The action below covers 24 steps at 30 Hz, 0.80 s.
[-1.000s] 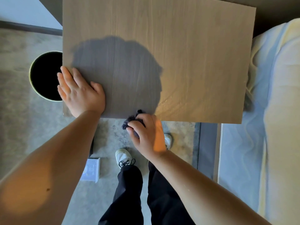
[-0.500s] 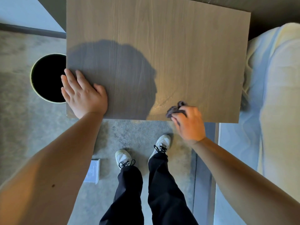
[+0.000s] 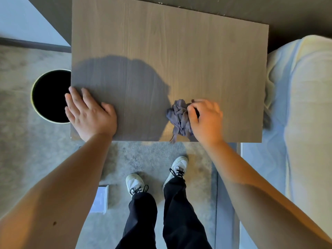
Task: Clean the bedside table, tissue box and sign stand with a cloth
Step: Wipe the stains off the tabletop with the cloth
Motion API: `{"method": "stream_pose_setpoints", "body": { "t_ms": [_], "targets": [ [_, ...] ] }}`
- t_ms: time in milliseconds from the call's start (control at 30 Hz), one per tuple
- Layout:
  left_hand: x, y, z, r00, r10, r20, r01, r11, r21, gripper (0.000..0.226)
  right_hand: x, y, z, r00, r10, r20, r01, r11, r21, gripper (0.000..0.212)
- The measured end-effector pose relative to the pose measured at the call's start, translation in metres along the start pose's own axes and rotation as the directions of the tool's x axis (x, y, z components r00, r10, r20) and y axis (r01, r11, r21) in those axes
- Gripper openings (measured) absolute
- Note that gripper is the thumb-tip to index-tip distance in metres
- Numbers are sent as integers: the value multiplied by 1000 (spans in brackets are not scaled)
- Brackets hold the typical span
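The bedside table (image 3: pixel 179 51) has a bare brown wood-grain top that fills the upper middle of the view. My right hand (image 3: pixel 206 121) grips a crumpled dark grey cloth (image 3: pixel 179 117) and presses it on the top near the front edge, right of centre. My left hand (image 3: pixel 89 114) lies flat, fingers spread, on the front left corner of the table. A small white box-like object (image 3: pixel 100 199) sits on the floor by my left foot; I cannot tell if it is the tissue box. No sign stand is in view.
A round black bin (image 3: pixel 50 96) with a pale rim stands on the carpet against the table's left side. A bed with pale bedding (image 3: pixel 305 123) runs along the right. My feet in white shoes (image 3: pixel 136 184) stand on the carpet just before the table.
My right hand has carried the cloth rightward along the front edge, then up onto the table top, with more cloth showing now. My left hand has stayed on the front left corner.
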<state>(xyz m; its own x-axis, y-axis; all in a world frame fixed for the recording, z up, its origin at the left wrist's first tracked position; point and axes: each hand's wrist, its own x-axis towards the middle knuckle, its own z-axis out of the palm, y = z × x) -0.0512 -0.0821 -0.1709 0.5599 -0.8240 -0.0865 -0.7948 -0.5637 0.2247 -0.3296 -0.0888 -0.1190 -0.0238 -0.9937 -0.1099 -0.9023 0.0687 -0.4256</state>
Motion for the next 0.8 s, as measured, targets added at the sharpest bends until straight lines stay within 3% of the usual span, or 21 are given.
{"method": "stream_pose_setpoints", "body": {
  "t_ms": [67, 133, 200, 267, 400, 500, 633, 800],
  "targets": [
    [0, -1, 0, 1000, -6, -7, 6, 1000, 8, 70, 0, 6, 0, 995, -4, -103, 2, 1000, -18, 34],
    [0, 0, 1, 1000, 0, -7, 0, 1000, 10, 70, -8, 2, 6, 994, -108, -18, 107, 994, -32, 48],
    [0, 1, 1, 1000, 5, -11, -5, 1000, 8, 69, -19, -5, 26, 947, -303, 105, 317, 935, -161, 58],
    [0, 0, 1, 1000, 8, -17, -8, 1000, 7, 69, -21, -11, 48, 893, -433, 122, 450, 857, -249, 51],
    [0, -1, 2, 999, 19, -34, -18, 1000, 14, 67, -20, -26, 71, 873, -484, -64, 452, 851, -268, 17],
    [-1, 0, 2, 998, 27, -49, -26, 999, 27, 68, -14, -13, 73, 838, -532, -123, 495, 835, -240, 12],
    [-1, 0, 2, 998, 32, -48, -30, 999, 39, 69, -3, 27, 51, 912, -397, -106, 370, 906, -206, 14],
    [0, 0, 0, 999, 21, -44, -20, 1000, 13, 68, 14, 71, 17, 979, -101, -177, 63, 976, -209, 25]
  ]
}}
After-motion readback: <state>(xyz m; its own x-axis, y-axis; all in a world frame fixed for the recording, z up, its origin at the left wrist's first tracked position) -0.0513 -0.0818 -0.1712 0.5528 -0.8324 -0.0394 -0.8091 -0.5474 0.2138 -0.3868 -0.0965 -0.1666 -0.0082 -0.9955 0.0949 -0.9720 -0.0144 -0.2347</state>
